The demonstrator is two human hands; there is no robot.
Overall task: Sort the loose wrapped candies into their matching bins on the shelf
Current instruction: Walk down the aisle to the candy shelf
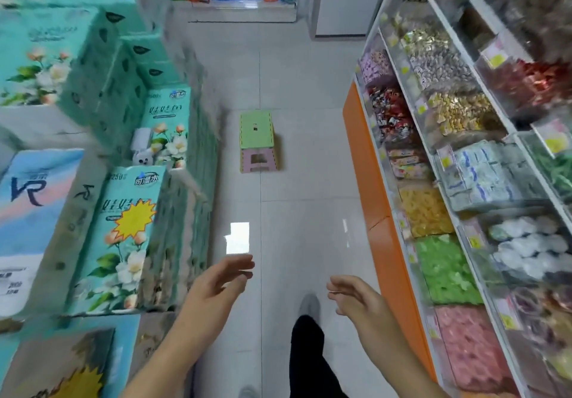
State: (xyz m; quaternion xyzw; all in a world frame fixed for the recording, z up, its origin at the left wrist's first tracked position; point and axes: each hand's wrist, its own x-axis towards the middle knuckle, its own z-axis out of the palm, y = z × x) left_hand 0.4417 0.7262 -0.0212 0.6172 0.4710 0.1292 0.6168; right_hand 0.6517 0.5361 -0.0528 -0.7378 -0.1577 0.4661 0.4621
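Stacked tissue packs [123,236] crowd the left of the aisle, and beside them the left hand [216,286] hangs loose-fingered and holds nothing. A small green stool [257,137] stands ahead on the floor [309,150], and the right hand [356,298] is likewise slack and without a candy. The sorting looks hardly begun, since no loose candies show anywhere outside the bins [445,274] on the shelf [365,156] to the right.

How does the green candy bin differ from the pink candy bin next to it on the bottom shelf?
The green candy bin holds bright green pieces; the pink candy bin holds pale pink ones. The green candy bin sits farther along the aisle, the pink candy bin nearer the person. Both are clear-fronted, full, and on the lowest row above the orange base.
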